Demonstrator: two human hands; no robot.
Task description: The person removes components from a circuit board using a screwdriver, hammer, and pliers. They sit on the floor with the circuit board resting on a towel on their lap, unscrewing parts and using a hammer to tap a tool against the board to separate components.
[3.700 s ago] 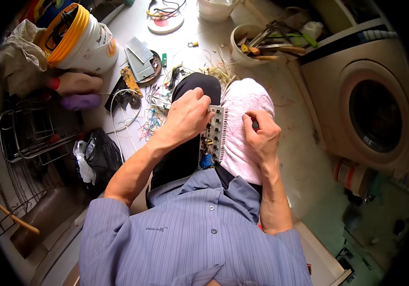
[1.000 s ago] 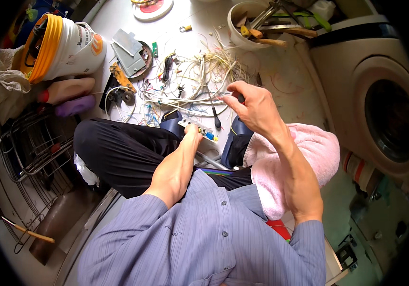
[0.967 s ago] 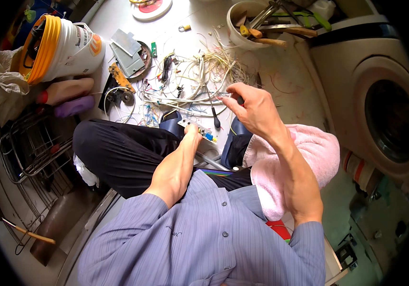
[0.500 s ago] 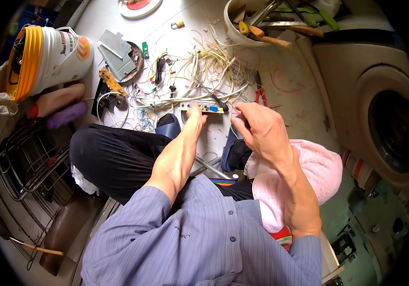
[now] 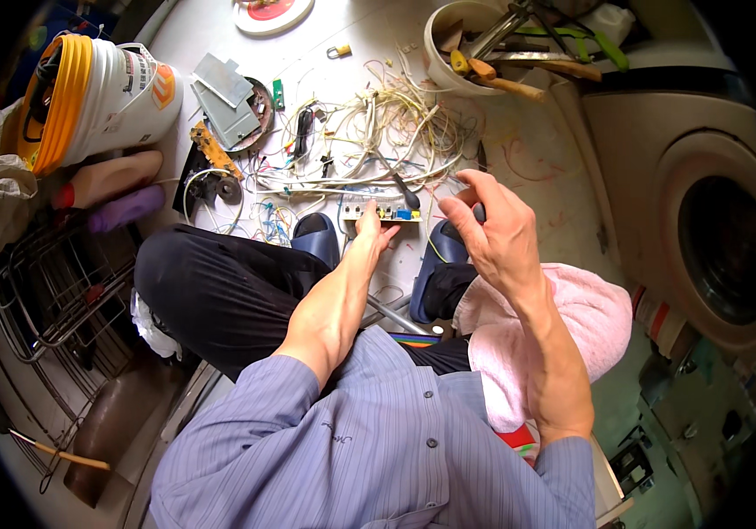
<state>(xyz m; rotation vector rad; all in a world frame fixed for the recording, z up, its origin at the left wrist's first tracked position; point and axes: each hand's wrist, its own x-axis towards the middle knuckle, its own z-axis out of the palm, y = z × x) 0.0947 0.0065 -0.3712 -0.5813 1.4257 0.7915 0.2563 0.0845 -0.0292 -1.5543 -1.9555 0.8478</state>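
Observation:
A narrow circuit board (image 5: pixel 384 217) with a blue part and several small components is held level by my left hand (image 5: pixel 369 234), thumb and fingers closed on its near edge. My right hand (image 5: pixel 499 227) hovers to the right of the board, apart from it, with fingers curled toward the thumb. A dark rounded end shows between them; what it belongs to is hidden. Just beyond the board lies a black-handled tool (image 5: pixel 406 195) with a thin shaft. Behind them spreads a tangle of pale wires (image 5: pixel 413 132).
A white bucket (image 5: pixel 438 66) of hand tools stands far right, near a washing machine (image 5: pixel 651 167). At left are a white-and-yellow bucket (image 5: pixel 105 106), bottles (image 5: pixel 127 210) and a wire rack (image 5: pixel 70 291). Metal plates (image 5: pixel 226 101) rest on a round pan. A pink towel (image 5: pixel 585 322) covers my right knee.
My left hand has brought the board slightly nearer to me. My right hand has shifted a little away from me and now covers the red handles seen beyond it earlier.

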